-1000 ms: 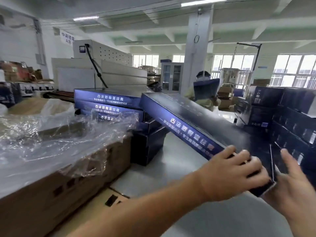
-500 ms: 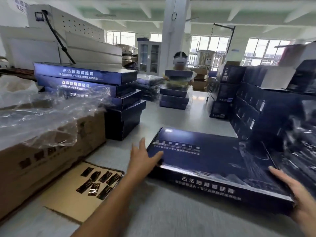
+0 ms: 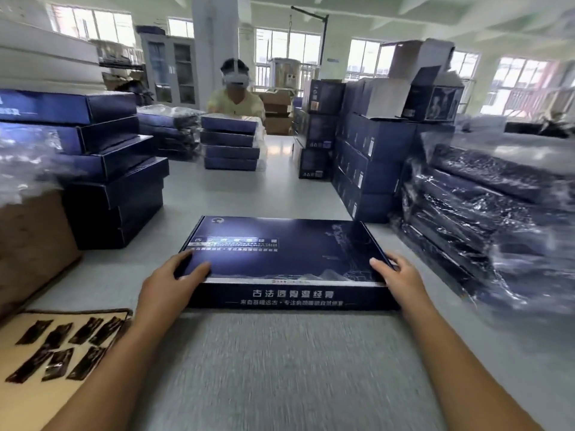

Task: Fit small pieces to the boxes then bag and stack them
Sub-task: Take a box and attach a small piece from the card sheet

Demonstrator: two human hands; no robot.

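Note:
A flat dark blue box (image 3: pixel 286 253) with white lettering lies on the grey table (image 3: pixel 280 368) straight in front of me. My left hand (image 3: pixel 169 284) grips its near left corner, thumb on the lid. My right hand (image 3: pixel 401 281) grips its near right corner the same way. Several small dark pieces (image 3: pixel 62 346) lie spread on a cardboard sheet (image 3: pixel 28 396) at the near left. Unbagged blue boxes (image 3: pixel 102 169) are stacked at the left. Boxes in clear plastic bags (image 3: pixel 485 219) are stacked at the right.
A brown carton (image 3: pixel 31 244) topped with clear plastic stands at the left edge. Taller dark boxes (image 3: pixel 370 157) are piled at the middle right. Across the table a person (image 3: pixel 236 94) stands behind another stack of boxes (image 3: pixel 231 144).
The box came down from a raised tilt to lie flat on the table, then slid square in front of me. Both hands shifted to its near corners.

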